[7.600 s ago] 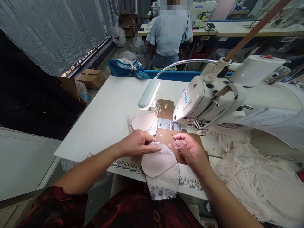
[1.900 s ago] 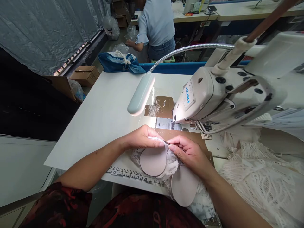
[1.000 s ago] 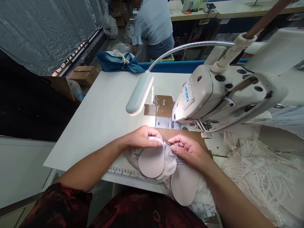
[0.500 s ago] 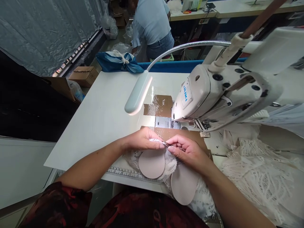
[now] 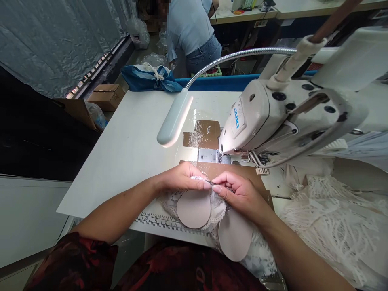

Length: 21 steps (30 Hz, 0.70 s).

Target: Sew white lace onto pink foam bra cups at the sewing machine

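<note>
My left hand [image 5: 189, 178] pinches the edge of a white lace bra [image 5: 217, 206] between thumb and fingers. Two smooth beige cups hang below: one cup [image 5: 194, 209] under my left hand, the other cup [image 5: 235, 235] lower, by my right wrist. My right hand [image 5: 235, 188] is closed, thumb against forefinger, round a small thin metal tool [image 5: 211, 183] whose tip meets the lace at my left fingertips. Fingers hide most of that tool, so its exact kind is unclear. Both hands are just in front of the needle area of a white sewing machine [image 5: 251, 117].
A lamp [image 5: 174, 119] on a bendy metal neck hangs over the white table [image 5: 121, 153]. Brown tape or card [image 5: 209, 133] surrounds the needle plate. White lace pieces [image 5: 330, 222] lie heaped at right. A ruler strip [image 5: 163, 221] runs along the front edge. Behind, a person [image 5: 190, 32] bends down.
My hands stay almost in place; the metal tool's tip has shifted slightly at the lace and shows less. The view has moved a little, and the person behind has shifted slightly left.
</note>
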Motion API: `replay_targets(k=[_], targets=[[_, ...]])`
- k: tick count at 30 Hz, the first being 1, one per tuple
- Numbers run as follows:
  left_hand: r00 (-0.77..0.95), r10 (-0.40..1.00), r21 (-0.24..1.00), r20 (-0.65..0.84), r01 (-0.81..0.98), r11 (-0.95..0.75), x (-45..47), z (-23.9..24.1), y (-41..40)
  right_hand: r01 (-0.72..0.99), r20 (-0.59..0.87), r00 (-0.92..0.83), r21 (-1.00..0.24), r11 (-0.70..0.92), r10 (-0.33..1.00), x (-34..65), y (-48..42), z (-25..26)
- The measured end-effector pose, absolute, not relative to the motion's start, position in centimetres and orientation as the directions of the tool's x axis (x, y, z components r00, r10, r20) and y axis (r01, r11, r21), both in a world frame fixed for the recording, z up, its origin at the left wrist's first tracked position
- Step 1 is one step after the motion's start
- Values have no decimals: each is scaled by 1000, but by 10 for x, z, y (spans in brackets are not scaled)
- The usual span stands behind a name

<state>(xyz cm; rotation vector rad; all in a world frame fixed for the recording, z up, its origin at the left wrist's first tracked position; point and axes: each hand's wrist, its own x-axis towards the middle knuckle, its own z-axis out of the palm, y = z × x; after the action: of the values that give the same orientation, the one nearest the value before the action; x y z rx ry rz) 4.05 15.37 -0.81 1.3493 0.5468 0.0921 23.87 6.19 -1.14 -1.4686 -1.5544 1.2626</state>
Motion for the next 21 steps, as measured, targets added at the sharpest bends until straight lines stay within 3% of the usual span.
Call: replay_targets(k=[6,10,16,21], targets=[[885,370,953,-282,213,215,40,-8,155,219,-177,-107,-964,-151,978,240,63,-15],[863,379,935,-334,251,251,39,-9,154,164,-191,-192,-973,-160,963,243,65,-15],[868,357,936,-344,291,196,42,-11,154,256,-203,-237,-957,-140,950,236,67,-9],[863,355,933,-359,317,174,43,-11,154,402,-151,-158,-913,-76,976,232,71,-10]])
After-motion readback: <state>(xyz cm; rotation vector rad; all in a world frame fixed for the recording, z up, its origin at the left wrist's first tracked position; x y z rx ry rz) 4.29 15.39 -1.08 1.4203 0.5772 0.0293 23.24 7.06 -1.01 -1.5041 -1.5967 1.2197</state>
